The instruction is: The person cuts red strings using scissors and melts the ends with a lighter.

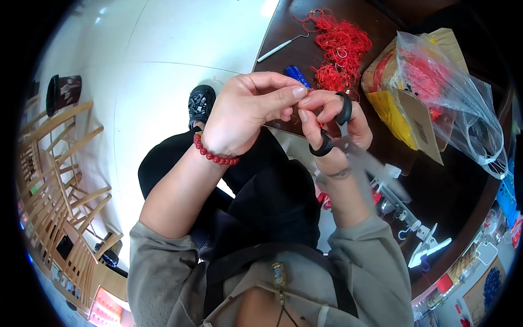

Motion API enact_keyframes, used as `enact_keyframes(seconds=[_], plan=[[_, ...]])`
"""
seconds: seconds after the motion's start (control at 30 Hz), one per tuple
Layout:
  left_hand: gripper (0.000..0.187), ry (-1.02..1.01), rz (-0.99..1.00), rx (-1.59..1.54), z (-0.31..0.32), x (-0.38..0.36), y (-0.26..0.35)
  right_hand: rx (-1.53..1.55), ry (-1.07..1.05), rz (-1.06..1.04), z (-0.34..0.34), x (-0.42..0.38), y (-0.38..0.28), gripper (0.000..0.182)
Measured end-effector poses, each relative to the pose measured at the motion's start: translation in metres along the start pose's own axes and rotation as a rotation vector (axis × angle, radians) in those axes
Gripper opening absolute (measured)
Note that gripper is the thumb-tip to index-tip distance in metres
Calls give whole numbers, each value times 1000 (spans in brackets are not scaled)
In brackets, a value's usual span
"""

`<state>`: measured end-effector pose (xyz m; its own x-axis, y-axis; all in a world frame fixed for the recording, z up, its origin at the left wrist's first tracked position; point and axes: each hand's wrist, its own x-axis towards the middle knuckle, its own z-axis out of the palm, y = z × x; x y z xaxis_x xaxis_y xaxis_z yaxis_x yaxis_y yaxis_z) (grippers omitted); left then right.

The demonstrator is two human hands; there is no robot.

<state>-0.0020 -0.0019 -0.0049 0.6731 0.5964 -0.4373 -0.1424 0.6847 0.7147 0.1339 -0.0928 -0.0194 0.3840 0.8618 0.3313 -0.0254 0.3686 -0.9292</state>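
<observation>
My left hand (pixel 245 106), with a red bead bracelet on its wrist, is closed in a pinch. Its thumb and forefinger meet the fingertips of my right hand (pixel 340 117). A bit of thin red cord (pixel 310 91) shows at the pinch; most of it is hidden by the fingers. My right hand has the black-handled scissors (pixel 376 169) looped on its fingers, blades pointing back past the wrist and blurred. Just beyond the fingertips lie a blue object (pixel 297 76) and a tangled heap of red cords (pixel 340 49) on the dark table (pixel 283 24).
A white-handled hook tool (pixel 275 50) lies by the table's left edge. At the right stand an opened cardboard box (pixel 419 117) and a clear plastic bag (pixel 468 120). A metal clamp-like device (pixel 406 212) sits near my right forearm. Wooden chairs (pixel 65 163) are at far left.
</observation>
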Motion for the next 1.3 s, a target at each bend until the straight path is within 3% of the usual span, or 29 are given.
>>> enact_keyframes(seconds=[0.3,0.43,0.53,0.77,0.87,1.07,1.17,1.3], plan=[[13,-48,110,210,2,-1,-1,-129,-82,-71,-1,-1,-3,19],[13,-60,173,257,4,-3,3,-118,135,69,-4,-3,-7,25],[11,-33,250,280,8,-3,-2,-165,128,69,-6,4,-8,25],[8,-81,322,503,5,-4,-3,-70,143,147,-1,9,-10,20],[10,-76,255,331,8,-6,0,82,154,187,1,11,-9,20],[9,-77,329,600,8,-8,5,132,181,280,-1,11,-7,20],[10,-59,326,603,7,-8,4,144,182,285,-3,12,-5,19],[10,-61,301,372,7,-6,1,66,193,366,-5,12,-11,20]])
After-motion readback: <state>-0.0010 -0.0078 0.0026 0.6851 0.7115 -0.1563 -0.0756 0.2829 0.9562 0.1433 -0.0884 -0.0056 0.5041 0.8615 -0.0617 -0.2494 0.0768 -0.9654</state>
